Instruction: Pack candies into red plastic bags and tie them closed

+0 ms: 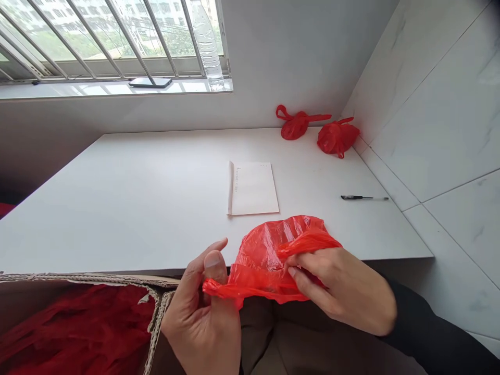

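Observation:
A thin red plastic bag (269, 250) is held over the near edge of the white table (128, 203). My left hand (203, 312) pinches one stretched handle strip of the bag between thumb and fingers. My right hand (344, 291) grips the other handle and the bag's crumpled body from the right. The bag bulges upward between the two hands.
Two knotted red bags (297, 124) (336, 136) lie at the table's far right corner by the tiled wall. A folded paper booklet (253, 187) and a black pen (363, 198) lie mid-table. A cardboard box (156, 291) with red plastic inside sits at lower left. A phone (150, 82) and bottle (207, 47) rest on the windowsill.

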`<state>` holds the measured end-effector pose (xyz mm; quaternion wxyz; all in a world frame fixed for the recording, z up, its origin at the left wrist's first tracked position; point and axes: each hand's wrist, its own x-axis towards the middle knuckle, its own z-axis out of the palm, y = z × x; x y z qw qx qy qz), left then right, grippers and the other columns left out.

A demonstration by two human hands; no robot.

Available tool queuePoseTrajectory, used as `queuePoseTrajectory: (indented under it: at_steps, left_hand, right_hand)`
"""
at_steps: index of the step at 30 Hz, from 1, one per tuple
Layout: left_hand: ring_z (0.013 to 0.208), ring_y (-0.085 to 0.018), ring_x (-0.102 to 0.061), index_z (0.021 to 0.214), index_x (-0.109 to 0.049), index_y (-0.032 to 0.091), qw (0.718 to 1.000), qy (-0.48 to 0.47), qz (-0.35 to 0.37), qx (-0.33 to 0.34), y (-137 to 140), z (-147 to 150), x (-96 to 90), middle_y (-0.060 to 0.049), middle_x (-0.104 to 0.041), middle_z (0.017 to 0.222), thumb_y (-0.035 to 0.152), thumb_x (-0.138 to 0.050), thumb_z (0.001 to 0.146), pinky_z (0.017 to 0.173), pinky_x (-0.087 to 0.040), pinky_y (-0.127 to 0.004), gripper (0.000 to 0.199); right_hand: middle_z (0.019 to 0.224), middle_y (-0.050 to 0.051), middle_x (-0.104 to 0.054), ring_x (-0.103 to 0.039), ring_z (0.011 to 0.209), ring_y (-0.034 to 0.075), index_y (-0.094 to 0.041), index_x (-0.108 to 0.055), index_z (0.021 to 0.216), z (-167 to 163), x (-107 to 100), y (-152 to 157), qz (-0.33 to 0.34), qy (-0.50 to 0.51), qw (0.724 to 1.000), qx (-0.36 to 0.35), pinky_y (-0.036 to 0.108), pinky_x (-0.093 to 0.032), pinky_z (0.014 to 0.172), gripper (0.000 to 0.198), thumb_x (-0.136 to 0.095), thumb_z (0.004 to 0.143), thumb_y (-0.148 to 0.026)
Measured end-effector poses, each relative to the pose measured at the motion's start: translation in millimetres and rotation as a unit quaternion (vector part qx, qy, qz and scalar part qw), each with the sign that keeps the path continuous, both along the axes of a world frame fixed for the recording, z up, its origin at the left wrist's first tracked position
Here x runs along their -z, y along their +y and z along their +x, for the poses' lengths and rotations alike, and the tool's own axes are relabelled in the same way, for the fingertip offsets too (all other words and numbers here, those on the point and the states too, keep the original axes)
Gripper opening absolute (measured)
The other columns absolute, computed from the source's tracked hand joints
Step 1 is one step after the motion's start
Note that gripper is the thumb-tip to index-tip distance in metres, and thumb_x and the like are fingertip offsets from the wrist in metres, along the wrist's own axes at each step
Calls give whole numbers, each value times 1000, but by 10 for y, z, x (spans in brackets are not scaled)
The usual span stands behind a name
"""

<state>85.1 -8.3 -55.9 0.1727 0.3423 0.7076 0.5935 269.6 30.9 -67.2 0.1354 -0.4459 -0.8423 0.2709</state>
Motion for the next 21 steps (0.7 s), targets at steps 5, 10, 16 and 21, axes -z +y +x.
queuePoseTrajectory:
  at_steps: [5, 10, 16, 21]
  left_hand:
    - [50, -13, -53, 108, -77, 19, 978, -146, -32, 145, -41, -91, 51, 0, -57, 57, 61, -61, 87, 50, -48, -24, 49]
    - [74, -21, -71, 111, -74, 21, 951, -282, -9, 128, 2, -127, 33, -5, -74, 85, 50, -82, 71, 61, -59, -27, 50]
    - [66, -16, -68, 115, -70, 22, 908, -403, -25, 112, -2, -47, -160, -2, -71, 77, 40, -81, 75, 66, -61, -29, 45]
    - [67, -12, -66, 126, -64, 22, 893, -431, -51, 123, 30, -10, -221, -4, -70, 91, 32, -76, 77, 66, -59, -23, 51]
  right_hand:
    - [97, 8, -69, -66, 84, 26, -15, -51, 140, -74, 39, 94, -2, -40, 999, -27, 41, -53, 71, 41, -43, 101, -27]
    - [99, 8, -64, -63, 86, 26, -19, -55, 136, -74, 38, 222, 51, -65, 996, -22, 43, -53, 78, 42, -56, 94, -17]
    - [84, 2, -69, -65, 74, 21, -23, -68, 103, -41, -92, 418, 133, 71, 980, 131, 36, -51, 68, 18, -53, 94, -20]
    - [66, -3, -63, -61, 53, 19, -29, -58, 122, -73, -209, 362, 107, 113, 966, 205, 33, -45, 54, 29, -56, 92, -27]
